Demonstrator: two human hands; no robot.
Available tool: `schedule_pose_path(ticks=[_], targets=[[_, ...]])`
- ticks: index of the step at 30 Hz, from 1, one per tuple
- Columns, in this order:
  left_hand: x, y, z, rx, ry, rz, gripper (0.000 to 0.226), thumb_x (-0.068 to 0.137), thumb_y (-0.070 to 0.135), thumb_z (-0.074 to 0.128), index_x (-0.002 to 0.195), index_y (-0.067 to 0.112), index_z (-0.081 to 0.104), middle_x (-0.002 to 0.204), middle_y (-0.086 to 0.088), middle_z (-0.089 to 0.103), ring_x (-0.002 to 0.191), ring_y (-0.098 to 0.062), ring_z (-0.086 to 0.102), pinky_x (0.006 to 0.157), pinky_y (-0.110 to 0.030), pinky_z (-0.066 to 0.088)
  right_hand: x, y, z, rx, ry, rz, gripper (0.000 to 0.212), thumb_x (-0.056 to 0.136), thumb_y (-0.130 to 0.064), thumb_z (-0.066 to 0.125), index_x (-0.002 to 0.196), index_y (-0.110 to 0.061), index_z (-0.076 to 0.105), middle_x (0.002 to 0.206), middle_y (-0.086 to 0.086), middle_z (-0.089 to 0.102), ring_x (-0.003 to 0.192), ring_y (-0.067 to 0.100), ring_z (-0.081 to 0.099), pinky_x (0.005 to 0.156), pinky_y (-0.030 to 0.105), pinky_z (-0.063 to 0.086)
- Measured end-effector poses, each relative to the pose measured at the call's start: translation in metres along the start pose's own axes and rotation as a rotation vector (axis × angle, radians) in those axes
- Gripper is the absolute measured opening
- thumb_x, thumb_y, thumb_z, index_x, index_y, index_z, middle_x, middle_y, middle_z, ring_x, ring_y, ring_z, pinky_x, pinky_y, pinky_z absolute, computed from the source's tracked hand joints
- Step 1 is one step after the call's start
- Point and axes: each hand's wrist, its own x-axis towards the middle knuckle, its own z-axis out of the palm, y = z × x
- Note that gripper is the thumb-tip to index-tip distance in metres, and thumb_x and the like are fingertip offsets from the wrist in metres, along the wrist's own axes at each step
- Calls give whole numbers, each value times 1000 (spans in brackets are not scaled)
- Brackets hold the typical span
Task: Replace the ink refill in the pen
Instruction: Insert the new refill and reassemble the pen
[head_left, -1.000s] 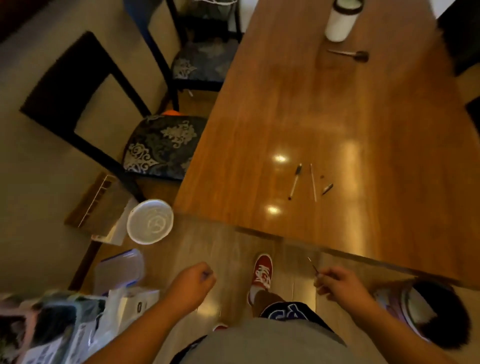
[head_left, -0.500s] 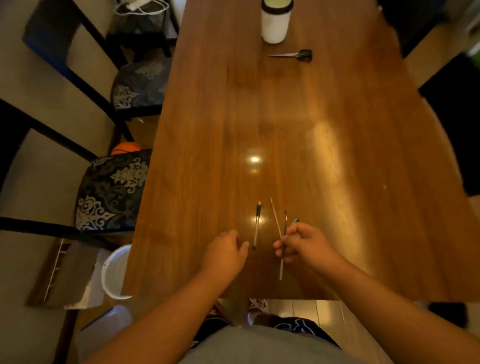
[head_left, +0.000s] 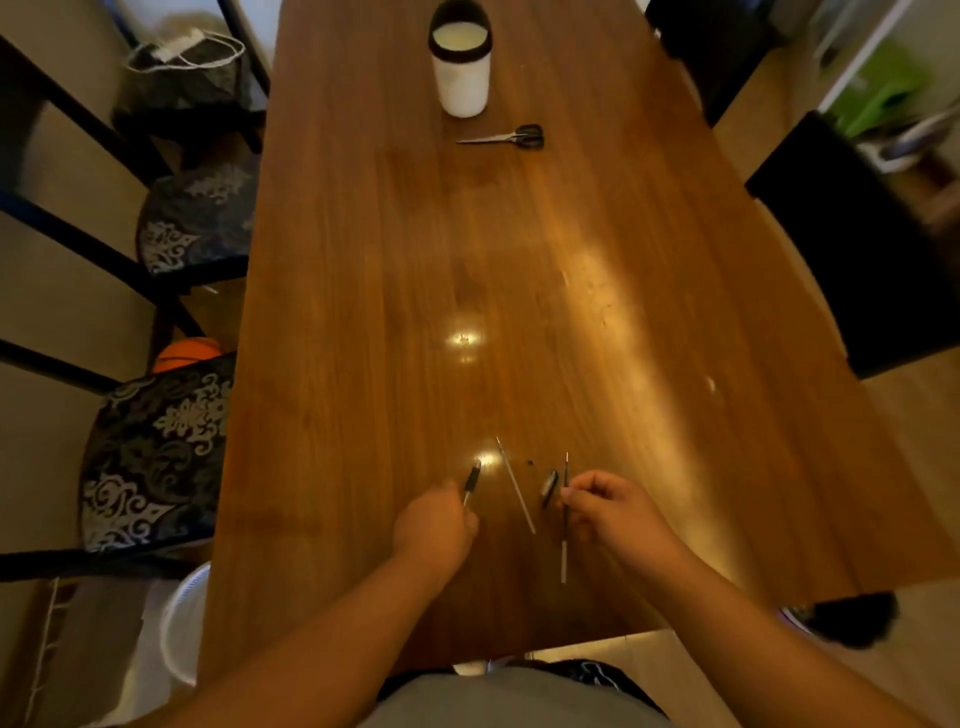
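The long wooden worktop (head_left: 363, 364) fills the room's middle, a white cup (head_left: 462, 78) and scissors (head_left: 511, 137) sitting far up it, well apart from the action. Down at the near end, both hands are at work. The left hand (head_left: 434, 525) has its fingers curled shut around the barrel (head_left: 471, 482), whose dark front end pokes out past the knuckles and points up the worktop. The right hand (head_left: 608, 509) pinches a refill (head_left: 565, 519) between fingertips, roughly at mid-length, so one end sticks out away from the person and the pale tail hangs back toward the near edge. Between the two hands lies a second refill (head_left: 515, 486), free on the wood, slanting away and to the left, untouched. Just beside the right hand's fingertips rests a small dark tip piece (head_left: 549, 487), and a tiny speck (head_left: 532, 461) a little beyond it, too small to name. Barrel and held refill both run near enough lengthwise, side by side, apart; I'd say the refill must swing across leftward and line up with the barrel's open end.
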Motion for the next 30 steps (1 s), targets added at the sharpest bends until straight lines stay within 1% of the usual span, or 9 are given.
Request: schedule_pose_path(ticks=[3, 6, 8, 10, 12, 15, 18, 24, 30], targets=[[-13, -16, -5, -79, -21, 64, 15, 92, 33, 53, 97, 19, 55, 88, 0, 64, 73, -16, 59, 59, -31, 44, -2, -6, 1, -34, 4, -22, 22, 90, -14, 63, 69, -19, 68, 55, -5, 62, 47, 4, 54, 45, 17, 41], [-34, -32, -7, -218, -36, 94, 8, 91, 32, 56, 85, 26, 53, 75, 2, 63, 66, -16, 62, 54, -31, 45, -3, -11, 4, -73, 1, -42, 17, 90, -13, 62, 74, -16, 66, 58, -4, 65, 50, 6, 57, 46, 16, 43], [-50, -38, -9, -323, -51, 132, 7, 90, 29, 57, 85, 31, 52, 75, 0, 65, 66, -16, 63, 56, -35, 49, -3, -16, 8, -71, -4, -59, 13, 90, -8, 61, 78, -10, 63, 61, 2, 67, 52, 10, 59, 48, 20, 46], [-67, -40, -15, -444, -29, 165, 13, 90, 26, 56, 86, 38, 51, 75, -1, 67, 64, -14, 63, 56, -36, 50, -3, -23, 16, -61, -22, -80, 11, 91, -4, 59, 80, -6, 60, 61, 5, 67, 54, 14, 61, 52, 25, 48], [-81, -42, -22, -574, 9, 167, 15, 90, 27, 54, 89, 41, 52, 77, 1, 68, 62, -11, 63, 57, -36, 51, -4, -33, 25, -29, -42, -117, 13, 91, -1, 58, 79, -7, 59, 62, 5, 68, 55, 14, 65, 51, 26, 50], [-97, -45, -32, -693, 63, 175, 16, 91, 31, 52, 93, 47, 51, 81, 7, 69, 69, -9, 66, 66, -39, 56, -6, -52, 39, 45, -72, -170, 16, 91, 0, 56, 79, -10, 57, 70, 8, 70, 60, 18, 69, 51, 29, 53], [-109, -50, -39, -726, 90, 212, 23, 93, 32, 49, 92, 55, 48, 85, 17, 68, 72, -3, 65, 67, -33, 55, -9, -70, 54, 150, -96, -192, 17, 91, -1, 56, 79, -12, 58, 68, 4, 71, 58, 16, 71, 47, 25, 54], [-118, -57, -42, -751, 183, 245, 19, 93, 36, 48, 95, 55, 47, 89, 17, 68, 74, -4, 66, 64, -25, 54, -13, -98, 69, 265, -168, -248, 19, 92, -3, 56, 78, -15, 59, 68, 1, 71, 59, 15, 70, 50, 24, 55], [-122, -59, -42, -756, 239, 287, 11, 90, 44, 49, 99, 49, 52, 89, 12, 68, 74, -7, 67, 61, -28, 55, -14, -106, 76, 252, -187, -256, 20, 91, -5, 58, 76, -18, 62, 71, 1, 73, 63, 15, 71, 51, 24, 55]])
